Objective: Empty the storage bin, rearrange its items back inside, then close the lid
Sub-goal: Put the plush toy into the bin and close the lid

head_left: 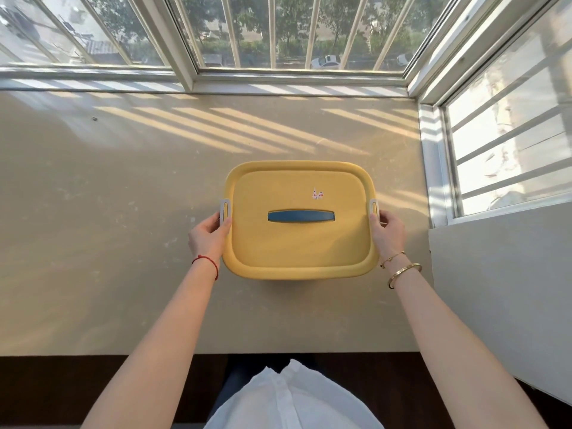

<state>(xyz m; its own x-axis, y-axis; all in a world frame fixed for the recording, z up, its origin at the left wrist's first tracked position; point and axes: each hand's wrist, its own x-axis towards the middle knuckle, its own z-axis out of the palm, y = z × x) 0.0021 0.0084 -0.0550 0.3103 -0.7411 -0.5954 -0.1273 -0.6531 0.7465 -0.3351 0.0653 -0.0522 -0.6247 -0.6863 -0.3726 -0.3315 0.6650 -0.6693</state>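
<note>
A yellow storage bin (297, 243) stands on the beige counter, its lid on, with a dark blue handle (301, 216) lying flat in the lid's middle. A small white latch (225, 209) sits on the left side and another white latch (374, 207) on the right. My left hand (209, 235) grips the bin's left side with the thumb at the left latch. My right hand (390, 232) holds the right side, fingers just below the right latch. The bin's contents are hidden under the lid.
The beige counter (123, 227) stretches wide to the left and behind the bin. Barred windows (278, 35) run along the back and the right side. A white wall panel (501, 289) stands close to the bin's right. The counter's front edge lies near my body.
</note>
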